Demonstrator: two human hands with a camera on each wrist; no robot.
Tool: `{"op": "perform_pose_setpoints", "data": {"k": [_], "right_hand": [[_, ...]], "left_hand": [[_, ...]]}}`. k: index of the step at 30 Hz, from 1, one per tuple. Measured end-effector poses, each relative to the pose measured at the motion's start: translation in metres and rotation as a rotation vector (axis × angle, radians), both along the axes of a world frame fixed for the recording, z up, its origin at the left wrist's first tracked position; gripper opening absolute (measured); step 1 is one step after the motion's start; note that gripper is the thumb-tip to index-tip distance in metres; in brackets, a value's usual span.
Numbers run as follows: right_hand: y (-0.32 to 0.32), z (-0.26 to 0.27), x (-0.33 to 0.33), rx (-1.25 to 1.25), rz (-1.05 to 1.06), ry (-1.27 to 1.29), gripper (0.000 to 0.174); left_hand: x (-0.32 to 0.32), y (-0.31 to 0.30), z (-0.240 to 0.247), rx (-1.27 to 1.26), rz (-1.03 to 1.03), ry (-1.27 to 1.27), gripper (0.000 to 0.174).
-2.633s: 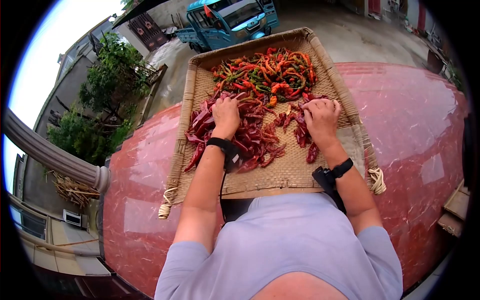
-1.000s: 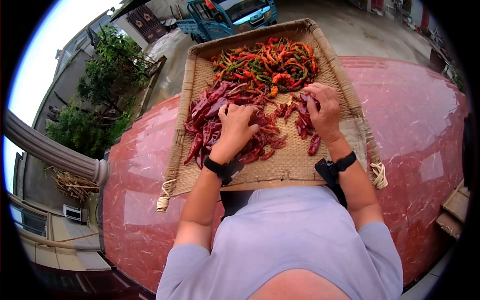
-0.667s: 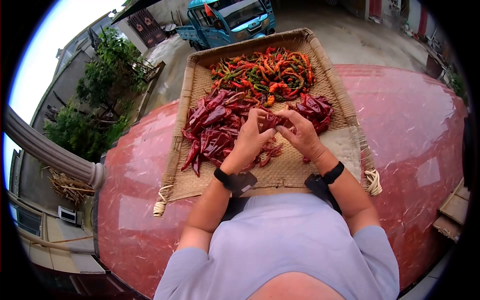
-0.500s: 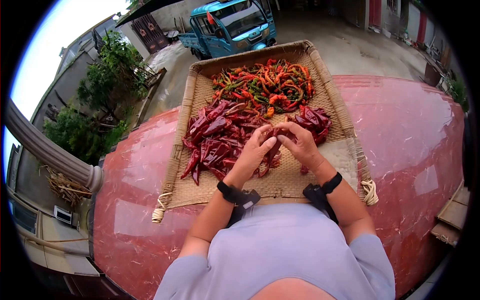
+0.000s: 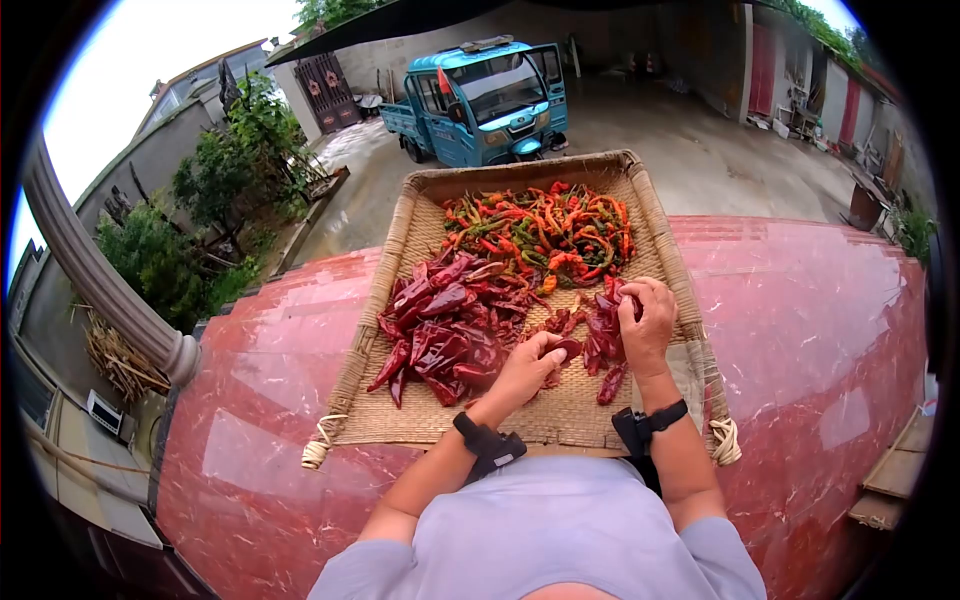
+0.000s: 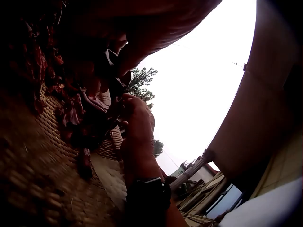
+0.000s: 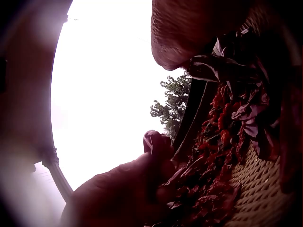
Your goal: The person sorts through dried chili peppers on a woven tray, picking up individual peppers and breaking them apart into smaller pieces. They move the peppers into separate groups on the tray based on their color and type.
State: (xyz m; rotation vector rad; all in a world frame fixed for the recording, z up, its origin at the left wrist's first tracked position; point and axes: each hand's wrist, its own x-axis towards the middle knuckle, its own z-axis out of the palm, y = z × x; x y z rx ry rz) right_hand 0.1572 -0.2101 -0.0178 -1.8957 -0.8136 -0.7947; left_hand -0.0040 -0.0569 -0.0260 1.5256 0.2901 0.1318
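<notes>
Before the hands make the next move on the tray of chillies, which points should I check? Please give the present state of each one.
1. Left hand pinches a dried chilli at its fingertips: ok.
2. Right hand has a firm grip on the small pile: cannot tell; its fingers curl over it.
3. All chillies, the large pile and the mixed chillies, lie inside the woven tray: ok.
4. Tray lies wholly on the table: not ok; its far end seems to stick out past the edge.
5. Bare weave near the hands for setting chillies down: ok.
</notes>
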Motion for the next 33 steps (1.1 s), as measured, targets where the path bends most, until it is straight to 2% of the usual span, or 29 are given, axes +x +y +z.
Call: {"op": "perform_pose_setpoints", "data": {"k": [2,5,6,9,11,13,15,17,19,22,26,30,33], "right_hand": [[0.001,0.003,-0.004,0.030,-0.005,-0.014,0.014],[0.002,0.005,-0.005,0.069,0.059,-0.019,0.015],[0.002,0.004,-0.004,0.081,0.092,-0.015,0.016],[0.003,0.005,-0.003,0.119,0.129,-0.037,0.015],[0.001,0.007,-0.004,0.119,0.130,-0.044,0.016],[0.000,0.006,-0.002,0.126,0.142,-0.050,0.016],[0.001,0.007,-0.002,0.139,0.152,-0.047,0.016],[0.003,0.005,-0.001,0.151,0.153,-0.053,0.017],[0.005,0.005,-0.003,0.140,0.159,-0.020,0.017],[0.008,0.000,-0.001,0.143,0.168,-0.066,0.017],[0.008,0.000,-0.001,0.131,0.176,-0.067,0.015],[0.007,0.000,-0.004,0.130,0.227,0.014,0.014],[0.007,0.001,-0.006,0.130,0.237,0.024,0.015]], "left_hand": [[0.002,-0.007,0.010,0.136,-0.004,0.061,0.022],[0.008,-0.011,0.015,0.520,-0.085,0.020,0.027],[0.013,-0.015,0.014,0.670,-0.088,-0.060,0.035],[0.017,-0.022,0.016,0.839,-0.208,-0.243,0.042],[0.013,-0.024,0.015,0.974,-0.167,-0.196,0.045],[0.005,-0.014,0.024,0.962,-0.208,-0.102,0.043],[-0.009,-0.001,0.030,0.936,-0.122,-0.104,0.036],[-0.022,0.020,0.032,1.003,-0.066,0.015,0.035],[-0.044,0.027,0.049,1.284,0.068,0.083,0.033],[-0.064,0.040,0.051,1.264,0.176,0.087,0.031],[-0.071,0.039,0.041,1.243,0.137,0.119,0.031],[-0.075,0.027,0.043,1.356,0.055,0.050,0.035],[-0.075,0.016,0.053,1.334,0.146,0.051,0.038]]}}
